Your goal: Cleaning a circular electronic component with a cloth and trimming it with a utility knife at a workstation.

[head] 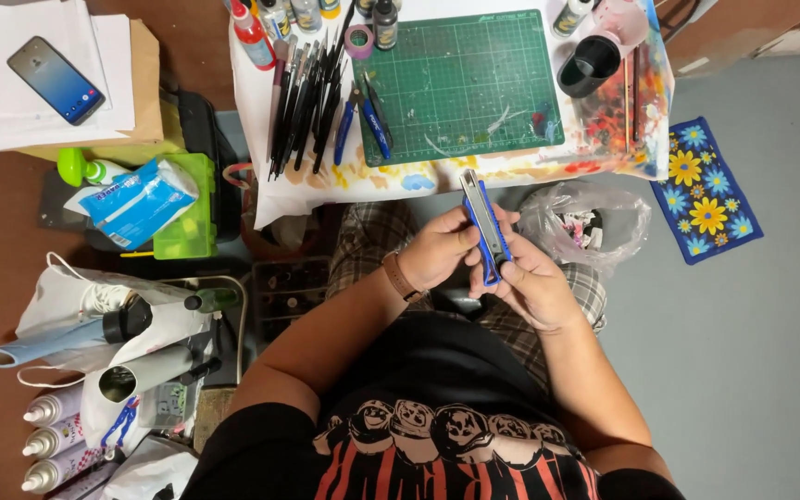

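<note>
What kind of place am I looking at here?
Likely a home craft or painting corner: a green cutting mat on a paint-stained table, a row of brushes, paint bottles, and both hands holding a blue utility knife.

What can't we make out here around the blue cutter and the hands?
- Utility knife, head view: its lower end is hidden by the left hand and right hand; blade out or retracted is too small to tell.
- Fingertips behind the handle: covered by the knife.
- Bottles beside the green cutting mat: cut off by the top edge.
- Spray cans: cut off at the left edge.
</note>
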